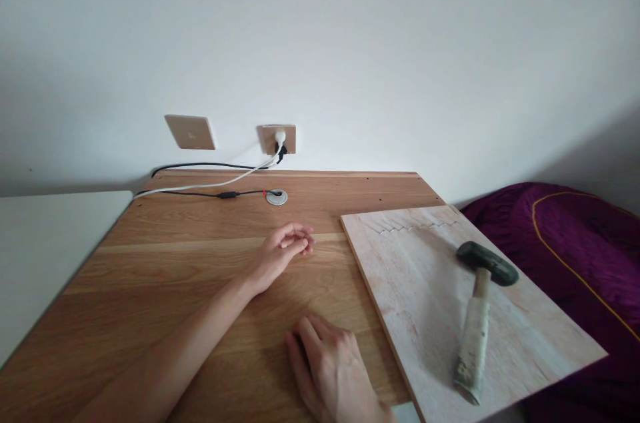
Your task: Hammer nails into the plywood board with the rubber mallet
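My left hand [286,249] rests on the wooden desk top, palm turned inward. Its fingers are loosely bent and a little apart, and nothing shows between them. Closer to me, my right hand [327,363] lies back up, with the fingers curled under it. Whatever it may hold is hidden. To its right is a pale board [415,303] with a row of thin nails [417,228] near its far edge. A mallet [490,264] with a black head and a worn whitish handle lies on the board, touched by neither hand.
Behind the desk [175,263], a wall socket [287,136] holds plugs with white and black cables. A round cable grommet [277,197] sits near the back edge. A white surface [50,249] adjoins at left. Purple fabric [590,249] bulges beyond the board.
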`<state>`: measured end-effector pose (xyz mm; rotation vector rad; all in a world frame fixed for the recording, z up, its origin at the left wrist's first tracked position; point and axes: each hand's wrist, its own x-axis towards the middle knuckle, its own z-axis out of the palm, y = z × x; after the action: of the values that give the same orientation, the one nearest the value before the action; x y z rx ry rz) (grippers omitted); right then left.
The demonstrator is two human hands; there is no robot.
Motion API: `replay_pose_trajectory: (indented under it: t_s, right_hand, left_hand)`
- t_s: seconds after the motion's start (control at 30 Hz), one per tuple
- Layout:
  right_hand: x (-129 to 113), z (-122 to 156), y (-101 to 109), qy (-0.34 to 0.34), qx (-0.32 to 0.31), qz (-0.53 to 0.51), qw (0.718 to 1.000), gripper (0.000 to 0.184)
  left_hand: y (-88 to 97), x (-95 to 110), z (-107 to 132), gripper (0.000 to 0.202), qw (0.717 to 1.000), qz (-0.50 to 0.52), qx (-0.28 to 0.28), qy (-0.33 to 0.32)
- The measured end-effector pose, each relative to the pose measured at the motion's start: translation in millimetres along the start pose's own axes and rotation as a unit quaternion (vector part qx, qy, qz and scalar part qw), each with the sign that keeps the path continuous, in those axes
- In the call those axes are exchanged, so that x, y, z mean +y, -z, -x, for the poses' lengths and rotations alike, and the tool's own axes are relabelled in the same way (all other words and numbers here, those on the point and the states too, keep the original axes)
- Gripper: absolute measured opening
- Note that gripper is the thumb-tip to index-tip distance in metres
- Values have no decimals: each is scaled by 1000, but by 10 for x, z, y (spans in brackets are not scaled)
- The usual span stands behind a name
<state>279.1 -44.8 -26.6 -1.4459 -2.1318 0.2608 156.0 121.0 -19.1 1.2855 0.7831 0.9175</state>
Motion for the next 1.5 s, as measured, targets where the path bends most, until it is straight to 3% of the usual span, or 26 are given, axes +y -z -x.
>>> replay_pose_trajectory:
  t_s: [0.4,0.7,1.0,1.17,1.27,1.4,1.5]
  right_hand:
    - [9,11,32,-21,-16,-39,999,20]
    - [19,30,32,-18,-10,-41,999,20]
    - [10,12,54,-21,-14,-43,999,21]
    - [20,22,43,-20,-12,-39,999,19]
    - [27,5,39,-20,-10,-37,999,17]
    - [-32,-14,140,0,-12,-23,1000,17]
    - [-55,68,367,68,13,-6,998,12]
  left_hand:
    - [-18,19,13,31,1000,27,7,2]
    - [7,17,3,42,1000,-15,18,10]
    - [7,-21,3,35,999,16,43,-2]
    - [13,-26,-12,49,999,-1,39,1]
    - [-2,-36,-13,43,999,4,42,-5]
    - [-18,-4,-12,40,999,8,37,-9]
    - [-17,39,-49,39,999,-36,4,5]
